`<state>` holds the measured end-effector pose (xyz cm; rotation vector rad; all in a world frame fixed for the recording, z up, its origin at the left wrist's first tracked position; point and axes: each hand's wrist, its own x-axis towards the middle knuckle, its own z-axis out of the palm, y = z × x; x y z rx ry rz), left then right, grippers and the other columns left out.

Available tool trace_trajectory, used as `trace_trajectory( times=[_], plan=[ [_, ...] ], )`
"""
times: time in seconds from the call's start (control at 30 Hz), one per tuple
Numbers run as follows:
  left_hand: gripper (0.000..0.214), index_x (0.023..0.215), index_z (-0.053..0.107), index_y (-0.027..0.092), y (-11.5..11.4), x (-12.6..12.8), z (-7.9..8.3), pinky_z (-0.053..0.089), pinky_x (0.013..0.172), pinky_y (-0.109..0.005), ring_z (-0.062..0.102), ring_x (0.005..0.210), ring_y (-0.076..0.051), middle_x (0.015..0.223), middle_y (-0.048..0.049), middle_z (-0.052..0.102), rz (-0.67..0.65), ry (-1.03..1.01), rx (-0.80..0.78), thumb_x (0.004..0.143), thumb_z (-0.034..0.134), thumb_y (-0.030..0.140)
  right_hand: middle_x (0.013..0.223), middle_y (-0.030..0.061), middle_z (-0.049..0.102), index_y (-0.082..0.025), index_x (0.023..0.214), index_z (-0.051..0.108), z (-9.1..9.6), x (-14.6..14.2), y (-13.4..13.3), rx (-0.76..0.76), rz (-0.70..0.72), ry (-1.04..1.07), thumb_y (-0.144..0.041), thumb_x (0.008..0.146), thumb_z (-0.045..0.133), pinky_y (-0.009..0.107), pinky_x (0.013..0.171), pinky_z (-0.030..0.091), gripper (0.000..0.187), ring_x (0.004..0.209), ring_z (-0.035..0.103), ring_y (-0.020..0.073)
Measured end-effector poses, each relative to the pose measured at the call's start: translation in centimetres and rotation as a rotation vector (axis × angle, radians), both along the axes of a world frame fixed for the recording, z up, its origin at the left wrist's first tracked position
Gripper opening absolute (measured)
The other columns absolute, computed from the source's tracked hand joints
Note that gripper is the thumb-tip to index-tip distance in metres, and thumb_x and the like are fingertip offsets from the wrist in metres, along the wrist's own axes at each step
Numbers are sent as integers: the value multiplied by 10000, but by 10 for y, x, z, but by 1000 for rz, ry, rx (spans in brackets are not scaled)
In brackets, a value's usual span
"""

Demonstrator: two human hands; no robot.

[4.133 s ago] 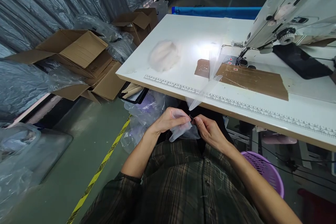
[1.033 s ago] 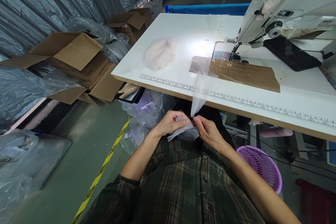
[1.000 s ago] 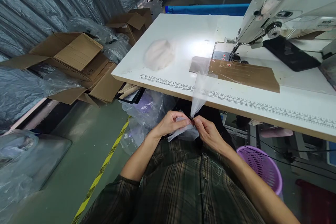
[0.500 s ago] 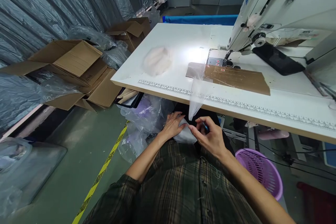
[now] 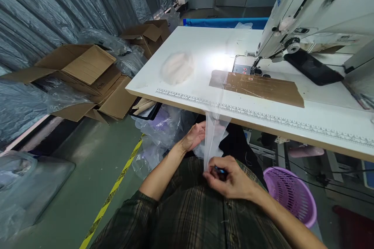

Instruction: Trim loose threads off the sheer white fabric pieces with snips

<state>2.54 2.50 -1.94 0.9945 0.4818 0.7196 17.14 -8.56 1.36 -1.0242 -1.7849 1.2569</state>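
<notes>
Head view: right hand [image 5: 230,179] is pinched shut on the lower end of a clear plastic strip [image 5: 212,140], with a small dark tool [image 5: 219,170] tucked in its fingers, down at the lap well below the table edge [image 5: 263,122]. The strip runs up over that edge. Left hand [image 5: 195,137] sits loosely curled against crumpled plastic just under the table. White table [image 5: 204,42] carries a sewing machine [image 5: 315,4], brown cardboard sheet [image 5: 260,87] and a fluffy white tuft [image 5: 177,67]. Open green floor to the left, cardboard boxes [image 5: 84,74] beyond, purple basket [image 5: 292,194] on the right.

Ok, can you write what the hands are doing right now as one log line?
right hand: pinches clear strip end, holds small dark tool | left hand: on clear plastic by lap | strip runs up onto table
</notes>
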Motion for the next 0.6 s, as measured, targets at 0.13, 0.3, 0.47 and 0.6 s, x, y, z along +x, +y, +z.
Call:
trace_trajectory(
  times=[0.13,0.3,0.47,0.6],
  plan=[
    [813,1188,645,125,-3,2,2,488,913,-404,678,977,-286,902,-123,715,-99,-83,-51,597,757,672,568,-59,458,-193,693,533,2,3,-13,-36,197,-30,-146,786,593,225,500,320,120,494,402,80],
    [518,966,723,111,-2,-9,5,496,708,-279,625,642,-142,675,-25,656,-63,217,17,562,875,397,614,-37,507,-193,762,589,1,21,-7,-83,222,-85,-221,820,604,235,521,346,66,541,437,105],
    [331,727,715,113,-5,-17,14,426,587,-220,551,589,-103,644,-22,645,34,399,91,632,830,408,716,13,562,-179,947,632,-10,37,23,-79,-158,-142,-453,999,341,267,584,397,403,634,486,148],
    [336,756,741,116,-7,-18,19,406,587,-223,552,648,-116,746,-49,669,56,444,171,679,789,440,610,-18,462,-168,879,635,-20,36,47,-85,-226,-206,-534,1002,289,262,527,346,519,565,421,136]
  ],
)
